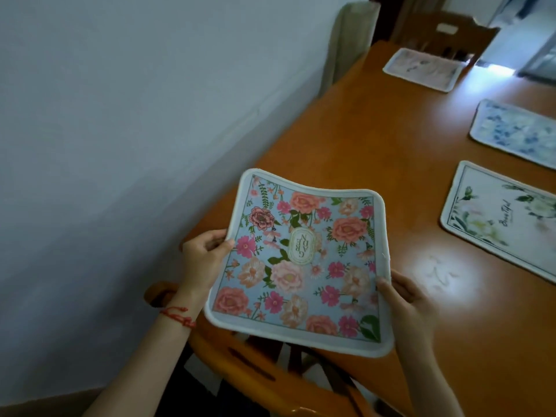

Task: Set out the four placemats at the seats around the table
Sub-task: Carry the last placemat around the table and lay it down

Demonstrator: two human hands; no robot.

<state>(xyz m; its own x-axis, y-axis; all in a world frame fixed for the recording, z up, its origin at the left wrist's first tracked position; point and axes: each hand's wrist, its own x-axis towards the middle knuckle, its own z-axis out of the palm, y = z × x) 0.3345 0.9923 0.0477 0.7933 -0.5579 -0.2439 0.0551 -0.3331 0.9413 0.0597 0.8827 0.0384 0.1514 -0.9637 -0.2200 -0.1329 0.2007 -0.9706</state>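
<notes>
A floral placemat (pixel 301 260), soft and rounded at the corners with a white border, carries pink and peach roses on pale blue and an oval label whose letters look like "GARDEN", seen sideways. The left hand (pixel 204 257) pinches its left edge; the right hand (pixel 406 299) grips its right edge, holding it sagging above the near corner of the glossy wooden table (pixel 376 139). A cream placemat (pixel 499 218) with script reading roughly "Beautiful", a blue-patterned placemat (pixel 517 130) and a blurred pale pink placemat (pixel 424 69) lie flat on the table.

You see a dim room: glare pools on the wooden table (pixel 433 275), daylight flares at upper right, far mats blur, and wide-angle distortion tilts the wall (pixel 120 130).
</notes>
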